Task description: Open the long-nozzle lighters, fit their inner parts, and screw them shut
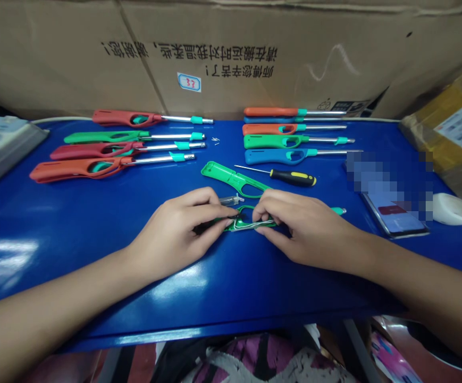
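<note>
My left hand (178,231) and my right hand (302,229) meet at the table's middle, their fingertips pinching an open green lighter body (250,225) with thin metal wire across it. A teal-tipped metal nozzle (338,211) sticks out past my right hand. Just above my hands lie a small clear part (229,200) and a loose green lighter shell half (231,178). A screwdriver with a black-and-yellow handle (292,177) rests beyond them. Finished long-nosed lighters lie in two groups: red and green ones (95,170) at back left, orange, green and blue ones (274,156) at back right.
The blue table (231,303) ends in a front edge near my body. A smartphone (394,215) and a white mouse (452,209) lie at right. A grey box (7,151) sits at left, with cardboard cartons (231,53) along the back.
</note>
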Available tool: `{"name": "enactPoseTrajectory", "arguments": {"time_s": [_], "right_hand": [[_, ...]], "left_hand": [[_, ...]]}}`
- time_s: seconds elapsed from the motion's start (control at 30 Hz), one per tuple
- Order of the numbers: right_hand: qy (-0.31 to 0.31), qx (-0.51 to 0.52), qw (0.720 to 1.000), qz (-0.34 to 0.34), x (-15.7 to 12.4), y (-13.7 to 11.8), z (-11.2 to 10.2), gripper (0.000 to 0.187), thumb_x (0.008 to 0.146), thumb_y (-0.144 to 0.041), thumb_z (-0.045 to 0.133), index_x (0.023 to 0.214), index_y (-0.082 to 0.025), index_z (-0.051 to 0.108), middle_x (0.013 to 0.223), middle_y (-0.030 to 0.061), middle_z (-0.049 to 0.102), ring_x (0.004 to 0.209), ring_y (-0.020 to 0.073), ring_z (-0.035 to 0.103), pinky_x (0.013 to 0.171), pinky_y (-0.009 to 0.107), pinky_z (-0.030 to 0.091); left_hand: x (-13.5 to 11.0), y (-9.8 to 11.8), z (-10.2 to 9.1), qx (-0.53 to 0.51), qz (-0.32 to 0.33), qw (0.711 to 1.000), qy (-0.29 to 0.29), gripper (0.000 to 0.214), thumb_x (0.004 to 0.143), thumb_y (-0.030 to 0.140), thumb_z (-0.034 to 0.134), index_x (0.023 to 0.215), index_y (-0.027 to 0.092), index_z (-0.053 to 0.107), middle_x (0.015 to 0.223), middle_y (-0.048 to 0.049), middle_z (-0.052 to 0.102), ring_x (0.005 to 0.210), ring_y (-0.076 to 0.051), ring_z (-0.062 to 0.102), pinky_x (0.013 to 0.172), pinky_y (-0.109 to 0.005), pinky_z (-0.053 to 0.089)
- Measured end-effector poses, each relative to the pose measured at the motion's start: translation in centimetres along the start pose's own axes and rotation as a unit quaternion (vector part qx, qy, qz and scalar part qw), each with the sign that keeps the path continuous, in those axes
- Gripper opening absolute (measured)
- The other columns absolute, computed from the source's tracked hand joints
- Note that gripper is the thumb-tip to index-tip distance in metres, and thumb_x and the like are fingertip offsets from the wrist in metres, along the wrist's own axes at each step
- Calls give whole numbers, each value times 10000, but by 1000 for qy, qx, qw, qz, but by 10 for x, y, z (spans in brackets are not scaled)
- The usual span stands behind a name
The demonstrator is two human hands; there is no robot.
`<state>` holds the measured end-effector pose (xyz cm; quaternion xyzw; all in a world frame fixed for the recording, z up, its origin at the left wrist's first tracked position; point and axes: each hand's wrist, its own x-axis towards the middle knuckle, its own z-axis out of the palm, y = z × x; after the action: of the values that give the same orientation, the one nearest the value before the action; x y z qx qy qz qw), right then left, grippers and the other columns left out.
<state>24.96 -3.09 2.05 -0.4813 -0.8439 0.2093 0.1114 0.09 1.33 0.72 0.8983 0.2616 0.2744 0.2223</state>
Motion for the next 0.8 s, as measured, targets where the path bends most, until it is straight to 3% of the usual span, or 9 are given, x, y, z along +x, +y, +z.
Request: {"name": "enactPoseTrajectory", "arguments": {"time_s": [0.5, 0.8], "right_hand": [[23, 8, 1000, -12, -1, 2, 3, 34, 989, -222, 553, 1016, -228, 574, 1016, 4, 649, 949, 172, 613, 804, 316, 449], [40, -21, 998, -37, 1, 2, 6, 135, 1004, -168, 474, 969, -202, 599, 967, 34, 655, 900, 189, 616, 750, 317, 454]], "left_hand": [[-3, -2, 1, -16, -4, 1000, -5, 222, 966, 136, 633, 1153, 160, 750, 932, -28, 655, 825, -110, 658, 748, -217, 525], [-3, -4, 2, -17, -16, 1000, -11, 222, 983, 178, 614, 1153, 196, 756, 929, -29, 662, 812, -135, 658, 732, -263, 548]]}}
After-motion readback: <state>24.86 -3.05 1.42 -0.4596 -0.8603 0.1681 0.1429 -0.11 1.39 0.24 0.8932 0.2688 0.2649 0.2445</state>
